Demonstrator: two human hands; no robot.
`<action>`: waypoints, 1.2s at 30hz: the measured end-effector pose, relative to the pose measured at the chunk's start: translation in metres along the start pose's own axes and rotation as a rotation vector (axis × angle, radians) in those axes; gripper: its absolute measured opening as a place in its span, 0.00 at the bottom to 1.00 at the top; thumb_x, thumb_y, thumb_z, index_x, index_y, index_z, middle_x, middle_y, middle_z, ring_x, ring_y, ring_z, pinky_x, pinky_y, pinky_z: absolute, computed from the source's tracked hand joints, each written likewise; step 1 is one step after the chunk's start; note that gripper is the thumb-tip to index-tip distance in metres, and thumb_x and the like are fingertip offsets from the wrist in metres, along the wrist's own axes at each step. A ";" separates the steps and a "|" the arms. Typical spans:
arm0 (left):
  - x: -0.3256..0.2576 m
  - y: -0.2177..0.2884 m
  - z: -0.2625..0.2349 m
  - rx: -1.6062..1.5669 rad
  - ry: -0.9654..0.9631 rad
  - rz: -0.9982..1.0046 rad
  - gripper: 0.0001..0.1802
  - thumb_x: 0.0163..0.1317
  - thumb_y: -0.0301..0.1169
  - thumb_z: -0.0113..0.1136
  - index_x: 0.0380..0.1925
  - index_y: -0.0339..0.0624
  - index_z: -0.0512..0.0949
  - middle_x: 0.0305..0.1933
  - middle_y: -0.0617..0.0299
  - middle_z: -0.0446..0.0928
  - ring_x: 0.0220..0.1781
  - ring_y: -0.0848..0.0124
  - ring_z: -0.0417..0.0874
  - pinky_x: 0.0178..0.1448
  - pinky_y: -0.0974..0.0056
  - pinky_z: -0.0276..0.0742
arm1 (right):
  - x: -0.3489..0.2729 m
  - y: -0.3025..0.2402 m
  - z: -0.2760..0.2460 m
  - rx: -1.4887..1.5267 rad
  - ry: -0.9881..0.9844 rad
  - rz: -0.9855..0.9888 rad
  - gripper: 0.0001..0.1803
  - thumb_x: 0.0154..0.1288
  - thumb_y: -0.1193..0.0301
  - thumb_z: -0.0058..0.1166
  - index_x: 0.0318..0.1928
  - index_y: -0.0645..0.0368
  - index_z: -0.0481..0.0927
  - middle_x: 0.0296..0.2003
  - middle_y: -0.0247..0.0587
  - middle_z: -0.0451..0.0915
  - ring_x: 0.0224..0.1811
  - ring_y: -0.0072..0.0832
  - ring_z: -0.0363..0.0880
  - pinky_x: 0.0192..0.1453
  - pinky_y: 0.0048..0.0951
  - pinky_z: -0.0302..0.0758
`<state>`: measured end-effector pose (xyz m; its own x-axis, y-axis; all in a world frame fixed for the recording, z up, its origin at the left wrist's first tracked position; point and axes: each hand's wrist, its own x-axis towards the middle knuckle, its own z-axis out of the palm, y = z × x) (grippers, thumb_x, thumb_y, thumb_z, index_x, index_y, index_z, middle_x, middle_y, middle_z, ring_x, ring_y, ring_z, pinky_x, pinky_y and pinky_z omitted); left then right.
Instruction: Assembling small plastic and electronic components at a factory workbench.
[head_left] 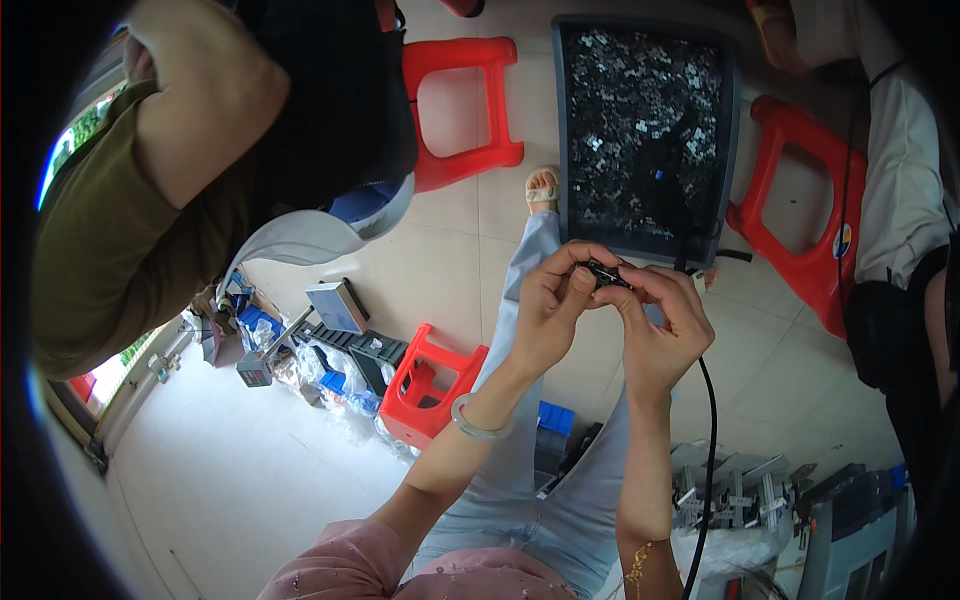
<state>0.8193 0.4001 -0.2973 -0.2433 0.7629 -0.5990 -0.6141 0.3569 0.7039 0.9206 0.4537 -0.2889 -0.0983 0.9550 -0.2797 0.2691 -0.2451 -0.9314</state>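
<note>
Both my hands meet in front of me, pinching a small dark piece (604, 274) with bright metallic spots; its exact kind is too small to tell. My left hand (556, 305) grips its left end between thumb and fingers. My right hand (662, 318) holds its right end the same way. Just beyond my hands lies a large dark grey tray (566, 150), filled with many small black and silvery metal-looking parts (640, 110). A tiny blue spot shows among them.
Red plastic stools stand left of the tray (510, 100), right of it (760, 180) and near my left arm (395, 405). People sit at both sides. A black cable (711, 430) runs past my right forearm. Boxes, a scale (338, 306) and plastic bags lie at left.
</note>
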 end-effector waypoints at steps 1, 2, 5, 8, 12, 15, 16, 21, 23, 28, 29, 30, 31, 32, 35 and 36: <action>0.004 0.009 -0.002 0.026 0.013 0.008 0.17 0.71 0.38 0.48 0.47 0.35 0.74 0.46 0.63 0.76 0.47 0.78 0.76 0.51 0.72 0.76 | 0.006 -0.005 0.005 0.020 -0.006 -0.023 0.14 0.40 0.84 0.70 0.32 0.65 0.83 0.29 0.39 0.80 0.27 0.22 0.79 0.31 0.20 0.76; 0.007 0.020 -0.004 0.053 0.028 0.017 0.17 0.72 0.38 0.48 0.48 0.36 0.74 0.46 0.64 0.76 0.46 0.78 0.77 0.51 0.72 0.78 | 0.013 -0.011 0.010 -0.045 -0.004 -0.139 0.14 0.40 0.85 0.69 0.33 0.65 0.84 0.29 0.41 0.81 0.28 0.25 0.80 0.32 0.22 0.77; 0.031 0.057 0.003 0.105 0.021 0.164 0.19 0.71 0.39 0.49 0.52 0.36 0.74 0.46 0.65 0.76 0.43 0.81 0.77 0.47 0.73 0.80 | 0.046 -0.040 0.024 -0.086 0.005 -0.390 0.13 0.42 0.85 0.67 0.33 0.66 0.85 0.29 0.42 0.81 0.30 0.30 0.81 0.33 0.24 0.78; 0.047 0.108 0.009 0.157 0.014 0.162 0.22 0.71 0.38 0.49 0.59 0.35 0.70 0.50 0.61 0.75 0.51 0.74 0.78 0.51 0.66 0.81 | 0.077 -0.068 0.041 -0.033 0.010 -0.536 0.12 0.44 0.87 0.64 0.34 0.68 0.84 0.29 0.42 0.81 0.30 0.31 0.82 0.33 0.26 0.79; 0.053 0.160 0.010 0.126 -0.022 0.256 0.23 0.70 0.34 0.51 0.61 0.36 0.68 0.52 0.61 0.75 0.50 0.75 0.78 0.52 0.67 0.82 | 0.102 -0.120 0.058 -0.060 0.009 -0.736 0.10 0.46 0.88 0.62 0.33 0.69 0.83 0.29 0.43 0.81 0.31 0.31 0.82 0.33 0.26 0.80; 0.052 0.191 0.016 0.118 -0.040 0.370 0.22 0.69 0.35 0.52 0.60 0.37 0.69 0.51 0.62 0.75 0.47 0.78 0.78 0.49 0.72 0.80 | 0.110 -0.155 0.065 -0.028 -0.035 -0.723 0.10 0.47 0.87 0.63 0.33 0.67 0.84 0.30 0.42 0.81 0.32 0.29 0.83 0.34 0.23 0.80; 0.051 0.200 0.018 0.150 -0.043 0.411 0.22 0.69 0.37 0.53 0.59 0.39 0.71 0.50 0.63 0.75 0.45 0.80 0.77 0.47 0.75 0.78 | 0.110 -0.162 0.066 -0.030 -0.038 -0.732 0.10 0.47 0.87 0.63 0.33 0.67 0.84 0.30 0.42 0.81 0.32 0.29 0.83 0.34 0.23 0.80; 0.047 0.216 0.018 0.106 -0.024 0.394 0.20 0.69 0.36 0.52 0.56 0.37 0.73 0.51 0.63 0.74 0.46 0.79 0.77 0.46 0.76 0.76 | 0.109 -0.173 0.074 0.117 -0.083 -0.494 0.12 0.44 0.85 0.66 0.33 0.63 0.86 0.30 0.40 0.81 0.32 0.25 0.81 0.33 0.21 0.76; 0.047 0.217 0.019 0.111 -0.010 0.375 0.19 0.70 0.36 0.52 0.55 0.37 0.74 0.50 0.63 0.74 0.46 0.79 0.77 0.45 0.76 0.76 | 0.108 -0.170 0.079 0.128 -0.085 -0.454 0.12 0.44 0.85 0.67 0.33 0.63 0.86 0.30 0.39 0.80 0.31 0.25 0.79 0.32 0.21 0.75; 0.059 0.213 0.020 0.134 0.017 0.380 0.18 0.71 0.35 0.50 0.55 0.36 0.74 0.49 0.63 0.73 0.47 0.78 0.78 0.44 0.78 0.75 | 0.118 -0.167 0.084 0.075 -0.039 -0.505 0.12 0.43 0.85 0.68 0.32 0.64 0.85 0.28 0.36 0.77 0.29 0.24 0.76 0.30 0.20 0.72; 0.062 0.214 0.019 0.134 0.019 0.377 0.18 0.71 0.35 0.50 0.55 0.36 0.74 0.49 0.63 0.73 0.47 0.78 0.78 0.44 0.78 0.75 | 0.120 -0.168 0.085 0.050 0.001 -0.578 0.11 0.43 0.84 0.67 0.32 0.65 0.85 0.28 0.37 0.77 0.29 0.24 0.76 0.29 0.20 0.72; 0.066 0.214 0.017 0.097 -0.010 0.414 0.18 0.71 0.35 0.49 0.54 0.35 0.74 0.48 0.62 0.73 0.48 0.77 0.78 0.44 0.77 0.75 | 0.122 -0.169 0.084 0.020 0.040 -0.647 0.11 0.44 0.84 0.67 0.32 0.65 0.84 0.28 0.38 0.77 0.28 0.25 0.77 0.29 0.21 0.72; 0.070 0.213 0.016 0.061 -0.039 0.450 0.18 0.71 0.35 0.49 0.54 0.35 0.74 0.48 0.62 0.73 0.49 0.76 0.78 0.45 0.77 0.75 | 0.124 -0.168 0.084 0.015 0.038 -0.641 0.11 0.44 0.84 0.67 0.32 0.65 0.84 0.28 0.38 0.77 0.28 0.25 0.77 0.29 0.21 0.72; 0.074 0.213 0.015 0.058 -0.036 0.443 0.18 0.71 0.35 0.49 0.54 0.35 0.74 0.48 0.62 0.73 0.49 0.76 0.78 0.45 0.77 0.75 | 0.126 -0.167 0.084 -0.012 0.028 -0.683 0.10 0.44 0.84 0.67 0.32 0.66 0.84 0.29 0.39 0.78 0.28 0.25 0.77 0.29 0.21 0.73; 0.082 0.211 0.014 0.163 -0.044 0.565 0.18 0.71 0.32 0.49 0.55 0.32 0.72 0.48 0.55 0.78 0.50 0.71 0.80 0.45 0.75 0.78 | 0.133 -0.163 0.086 -0.053 0.025 -0.746 0.10 0.45 0.83 0.67 0.31 0.66 0.83 0.30 0.40 0.79 0.28 0.27 0.79 0.29 0.23 0.76; 0.083 0.212 0.015 0.144 -0.053 0.556 0.18 0.71 0.33 0.50 0.54 0.33 0.73 0.47 0.57 0.75 0.51 0.72 0.78 0.47 0.74 0.75 | 0.135 -0.163 0.087 -0.062 0.035 -0.773 0.09 0.46 0.83 0.67 0.31 0.66 0.83 0.30 0.41 0.79 0.28 0.28 0.80 0.30 0.24 0.77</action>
<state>0.6802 0.5473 -0.1919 -0.4603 0.8813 -0.1071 -0.2951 -0.0382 0.9547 0.7805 0.6080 -0.1955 -0.2498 0.8558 0.4530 0.1900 0.5020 -0.8437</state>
